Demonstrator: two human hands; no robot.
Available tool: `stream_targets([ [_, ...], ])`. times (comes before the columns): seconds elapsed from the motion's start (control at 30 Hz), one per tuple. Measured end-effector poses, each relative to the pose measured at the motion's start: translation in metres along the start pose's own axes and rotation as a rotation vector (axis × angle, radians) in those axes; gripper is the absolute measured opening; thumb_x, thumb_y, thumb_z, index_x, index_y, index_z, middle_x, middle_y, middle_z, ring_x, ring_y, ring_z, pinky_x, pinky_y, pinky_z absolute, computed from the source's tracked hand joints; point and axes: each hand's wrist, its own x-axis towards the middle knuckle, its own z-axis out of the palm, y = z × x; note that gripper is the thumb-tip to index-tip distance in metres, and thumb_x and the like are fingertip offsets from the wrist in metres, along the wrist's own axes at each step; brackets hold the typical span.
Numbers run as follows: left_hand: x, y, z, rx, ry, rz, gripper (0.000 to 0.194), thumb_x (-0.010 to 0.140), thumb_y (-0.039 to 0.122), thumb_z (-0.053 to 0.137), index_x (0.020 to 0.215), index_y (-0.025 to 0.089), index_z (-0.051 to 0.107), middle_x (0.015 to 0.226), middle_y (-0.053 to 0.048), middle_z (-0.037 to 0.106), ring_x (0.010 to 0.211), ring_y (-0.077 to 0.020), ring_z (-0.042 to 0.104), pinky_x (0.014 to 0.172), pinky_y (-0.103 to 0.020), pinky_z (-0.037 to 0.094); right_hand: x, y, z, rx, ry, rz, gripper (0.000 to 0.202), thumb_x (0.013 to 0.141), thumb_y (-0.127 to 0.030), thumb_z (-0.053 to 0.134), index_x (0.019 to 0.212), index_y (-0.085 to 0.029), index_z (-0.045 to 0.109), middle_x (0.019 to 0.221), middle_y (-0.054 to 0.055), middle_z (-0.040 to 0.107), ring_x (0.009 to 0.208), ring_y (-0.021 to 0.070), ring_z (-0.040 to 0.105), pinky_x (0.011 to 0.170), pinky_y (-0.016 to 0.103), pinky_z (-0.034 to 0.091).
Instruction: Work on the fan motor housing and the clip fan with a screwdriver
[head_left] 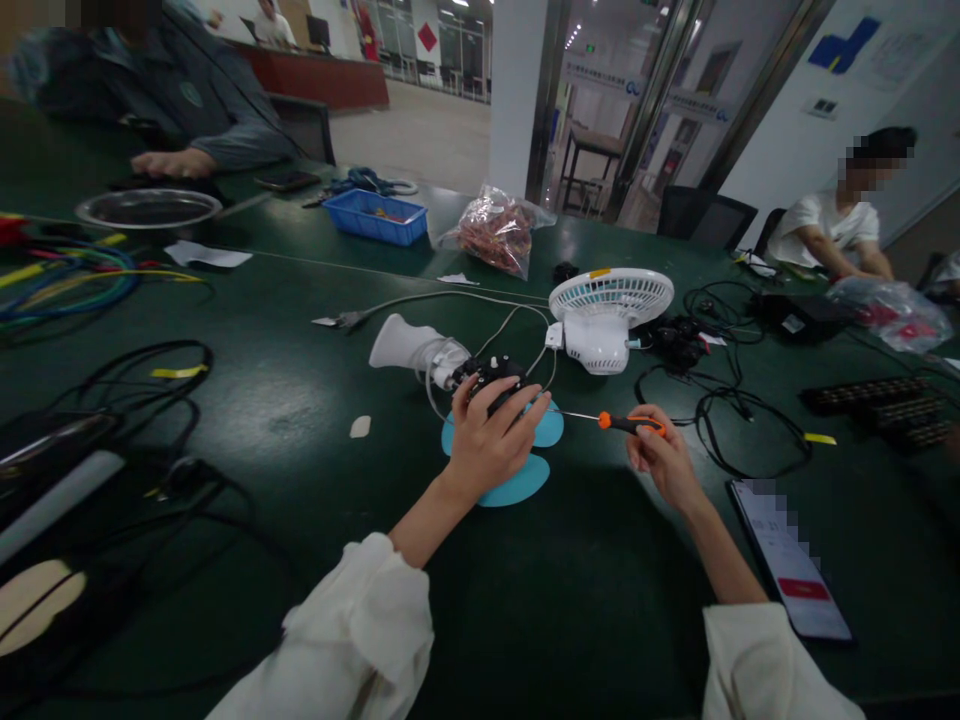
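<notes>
My left hand (491, 437) is wrapped over a black motor part (495, 372), which joins a white stand (409, 345) lying on its side. Light blue fan blades (517, 483) lie beneath that hand. In my right hand (660, 455) is an orange and black screwdriver (632, 424), held level, its shaft pointing left at the motor part. The tip is close to my left fingers; whether it touches a screw cannot be made out. Just behind, a white fan head with its grille (598, 335) rests on the table, joined by a thin cable.
A phone (791, 560) lies at the right, near black cables (739, 440). Farther back are a blue tray (375, 217), a plastic bag (499, 235) and a metal bowl (150, 208). Coloured wires and black cables cover the left side. Other people sit across the table.
</notes>
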Motion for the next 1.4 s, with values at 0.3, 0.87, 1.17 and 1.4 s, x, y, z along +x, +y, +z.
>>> stream_targets([
  [0.3,0.001,0.001,-0.002,-0.013,-0.009,-0.007,0.043,0.08,0.015,0.06,0.121,0.029,0.06,0.114,0.001,0.07,0.117,-0.0244,0.049,0.109,-0.05,0.029,0.001,0.007,-0.002,-0.057,0.022,0.01,0.026,0.085,-0.044,0.059,0.094,-0.021,0.054,0.051,-0.006,0.052,0.042,0.0085,0.042,0.04,0.018,0.027],
  [0.87,0.0,0.0,-0.001,-0.005,-0.017,-0.005,0.045,0.079,0.015,0.06,0.122,0.029,0.059,0.115,0.001,0.069,0.117,-0.0248,0.049,0.109,-0.051,0.028,0.003,0.012,-0.004,-0.094,0.023,0.034,0.031,0.086,-0.051,0.054,0.083,-0.02,0.054,0.045,-0.007,0.044,0.036,0.0072,0.034,0.037,0.019,0.018],
  [1.17,0.0,0.0,-0.001,0.01,-0.018,-0.006,0.046,0.079,0.015,0.058,0.122,0.03,0.06,0.115,0.0,0.069,0.116,-0.0248,0.05,0.109,-0.052,0.029,0.001,0.004,-0.002,0.069,-0.047,0.03,0.029,0.079,-0.036,0.066,0.099,-0.024,0.049,0.048,-0.01,0.042,0.04,0.0085,0.035,0.04,0.019,0.023],
  [1.4,0.001,0.0,-0.002,0.01,-0.021,0.0,0.042,0.08,0.015,0.06,0.12,0.029,0.06,0.116,0.001,0.069,0.116,-0.0255,0.05,0.108,-0.051,0.03,0.003,0.011,-0.003,-0.1,0.006,0.049,0.037,0.089,-0.053,0.052,0.071,-0.02,0.05,0.044,-0.007,0.04,0.038,0.0067,0.032,0.039,0.021,0.018],
])
